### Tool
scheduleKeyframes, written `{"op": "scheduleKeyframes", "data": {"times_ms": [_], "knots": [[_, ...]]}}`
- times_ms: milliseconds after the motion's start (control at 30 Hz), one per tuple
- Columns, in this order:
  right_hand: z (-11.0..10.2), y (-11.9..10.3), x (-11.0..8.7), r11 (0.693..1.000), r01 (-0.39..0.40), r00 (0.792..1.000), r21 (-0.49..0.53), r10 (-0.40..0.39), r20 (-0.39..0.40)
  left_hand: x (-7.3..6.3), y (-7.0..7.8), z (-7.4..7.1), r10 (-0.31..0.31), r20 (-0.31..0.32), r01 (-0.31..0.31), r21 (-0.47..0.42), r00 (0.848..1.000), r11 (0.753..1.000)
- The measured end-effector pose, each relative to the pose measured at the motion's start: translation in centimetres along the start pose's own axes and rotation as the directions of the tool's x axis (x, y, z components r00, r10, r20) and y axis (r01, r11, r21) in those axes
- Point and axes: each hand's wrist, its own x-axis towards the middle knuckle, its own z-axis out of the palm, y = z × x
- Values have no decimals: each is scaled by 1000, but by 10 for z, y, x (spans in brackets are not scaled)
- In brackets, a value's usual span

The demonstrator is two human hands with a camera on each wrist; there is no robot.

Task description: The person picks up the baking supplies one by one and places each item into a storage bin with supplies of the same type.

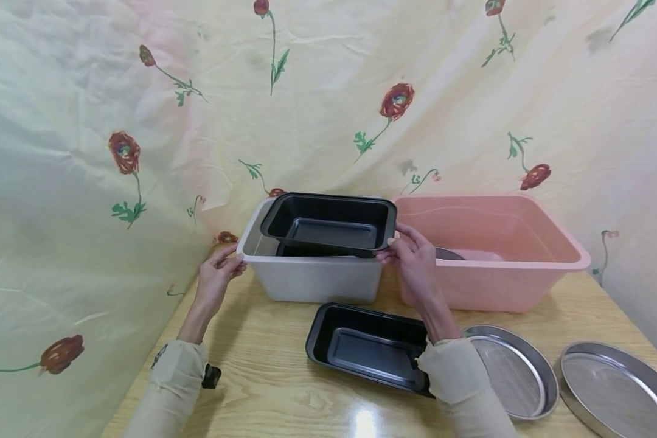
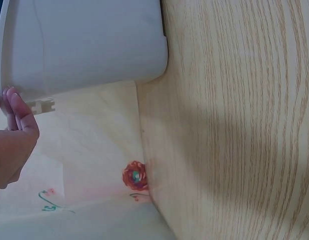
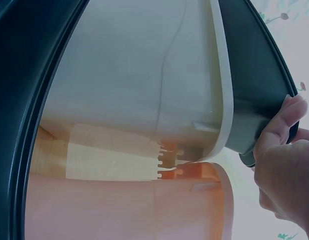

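A black loaf pan (image 1: 331, 231) is held over the white bin (image 1: 317, 280), its right end above the bin's right side. My right hand (image 1: 413, 264) pinches the pan's front right corner, thumb on the rim, as the right wrist view also shows. At the bin's front left corner my left hand (image 1: 217, 280) grips the rim between thumb and fingers. Inside the bin, below the held pan, another dark piece (image 1: 301, 250) shows, mostly hidden. A second black loaf pan (image 1: 372, 353) lies on the table, partly behind my right sleeve.
To the right stands a pink bin (image 1: 487, 286) with a round metal edge (image 1: 449, 254) showing inside. Two round metal pans, one nearer (image 1: 506, 377) and one farther right (image 1: 618, 389), lie on the wooden table. A flowered cloth (image 1: 317, 140) hangs behind.
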Motion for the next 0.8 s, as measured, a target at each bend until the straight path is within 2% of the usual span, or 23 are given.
{"op": "scheduleKeyframes", "data": {"times_ms": [400, 800], "knots": [[7, 7, 10, 1000, -27, 1000, 2, 27, 4, 0, 1, 1, -8, -4, 8, -9, 1000, 1000], [16, 9, 19, 995, -45, 998, -93, 47, 30, 0, -1, 1, 2, -8, -2, -19, 1000, 1000]]}}
